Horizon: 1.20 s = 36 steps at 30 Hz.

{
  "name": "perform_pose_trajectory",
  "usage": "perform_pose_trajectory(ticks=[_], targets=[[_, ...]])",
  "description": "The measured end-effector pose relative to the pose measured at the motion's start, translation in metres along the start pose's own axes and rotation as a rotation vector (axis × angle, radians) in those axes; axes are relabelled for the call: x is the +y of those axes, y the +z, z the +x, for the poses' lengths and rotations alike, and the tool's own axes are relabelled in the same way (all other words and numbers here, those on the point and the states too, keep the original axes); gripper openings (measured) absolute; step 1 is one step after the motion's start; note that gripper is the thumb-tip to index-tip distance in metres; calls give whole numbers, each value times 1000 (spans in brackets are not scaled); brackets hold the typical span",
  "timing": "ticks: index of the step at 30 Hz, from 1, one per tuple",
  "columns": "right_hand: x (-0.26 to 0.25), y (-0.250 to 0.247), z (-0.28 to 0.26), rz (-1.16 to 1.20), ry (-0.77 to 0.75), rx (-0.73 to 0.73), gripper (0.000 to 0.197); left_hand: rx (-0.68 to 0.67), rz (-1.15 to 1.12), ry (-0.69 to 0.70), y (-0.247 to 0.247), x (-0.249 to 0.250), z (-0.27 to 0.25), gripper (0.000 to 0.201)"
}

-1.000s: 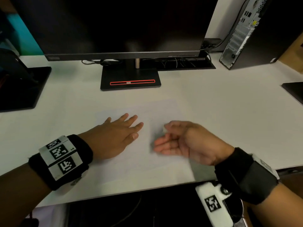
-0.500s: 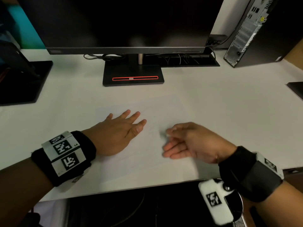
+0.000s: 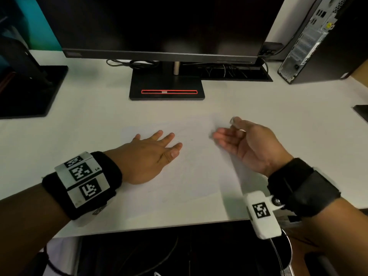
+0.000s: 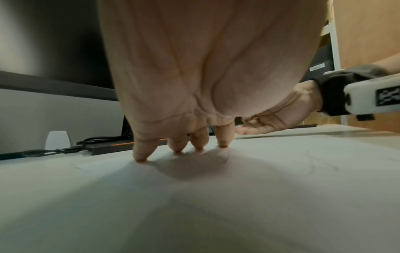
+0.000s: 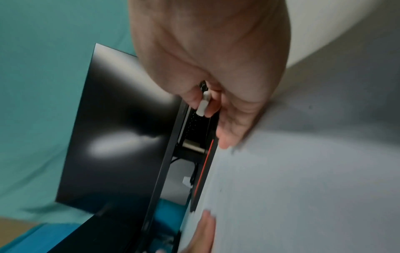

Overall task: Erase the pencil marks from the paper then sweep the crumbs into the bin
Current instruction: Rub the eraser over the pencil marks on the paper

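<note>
- Paper (image 3: 191,166) is lying flat on the white table (image 3: 278,120), in front of the monitor stand (image 3: 166,86); faint pencil marks (image 4: 314,164) are showing on it, so erasing looks unfinished.
- Left hand (image 3: 147,156) is pressing the paper's left part with straight, spread fingers (image 4: 199,142); if that pressure is easing while the other hand rubs, the sheet could be sliding or creasing.
- Right hand (image 3: 247,142) is hovering over the paper's right edge, pinching a small white eraser (image 5: 203,104) between thumb and forefinger while the other fingers are hanging loosely open; so slight a pinch could be letting the eraser slip.
- Crumbs are too small to make out; a careless sweep could be scattering them toward the monitor stand.
- No bin is plainly showing.
</note>
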State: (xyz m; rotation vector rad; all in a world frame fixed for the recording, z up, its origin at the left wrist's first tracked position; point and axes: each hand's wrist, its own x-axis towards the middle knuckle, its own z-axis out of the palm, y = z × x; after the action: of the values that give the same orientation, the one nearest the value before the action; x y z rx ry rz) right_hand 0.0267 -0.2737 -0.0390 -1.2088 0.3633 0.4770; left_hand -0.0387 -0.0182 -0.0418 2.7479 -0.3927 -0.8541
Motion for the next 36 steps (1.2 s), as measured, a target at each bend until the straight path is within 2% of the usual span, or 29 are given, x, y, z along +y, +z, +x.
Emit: perform_pose_trajectory(ticks=[2,4,5,6,8,10,12,13,14,17,19,21,24,26,29,30,32,35,36], targets=[[13,8,-12,-26,137,-164,20,2,0,-4,0,-1,1,67],[32,19,-31,-260,366,-424,19,3,-5,-6,0,0,1,67],[38,22,-34,-361,432,-524,25,2,-7,-8,0,0,0,67],[40,23,-30,-377,462,-546,32,-4,-4,-11,-1,1,0,66],[32,19,-12,-198,400,-375,30,-17,4,-17,-2,2,-1,65],[15,12,9,61,208,-143,28,-19,9,-14,-3,3,-1,66],[5,7,16,201,52,17,33,-18,11,-6,-3,3,-1,68],[8,6,14,214,50,20,33,-18,10,-5,-2,2,-2,68],[11,10,8,193,102,-44,33,-15,8,-5,-3,2,-2,68],[31,24,-13,-126,384,-346,34,-27,19,-11,-3,2,-1,65],[29,24,-8,-216,430,-401,38,-35,33,-14,-3,2,0,61],[15,17,9,-86,309,-248,36,-40,45,-15,-4,2,0,60],[-4,12,30,135,35,9,28,-51,57,-10,-4,1,-1,62],[-2,18,27,76,35,-36,27,-53,60,-10,-5,1,0,61],[9,39,12,-262,275,-286,32,-60,44,-14,-6,0,1,60],[10,42,13,-330,328,-327,34,-65,43,-14,-7,0,2,59],[5,43,25,-264,302,-260,35,-70,51,-9,-9,0,1,59],[-12,37,49,34,26,25,24,-67,47,-5,-9,1,-1,60],[-15,34,51,73,-41,70,22,-69,42,-5,-9,1,-1,60]])
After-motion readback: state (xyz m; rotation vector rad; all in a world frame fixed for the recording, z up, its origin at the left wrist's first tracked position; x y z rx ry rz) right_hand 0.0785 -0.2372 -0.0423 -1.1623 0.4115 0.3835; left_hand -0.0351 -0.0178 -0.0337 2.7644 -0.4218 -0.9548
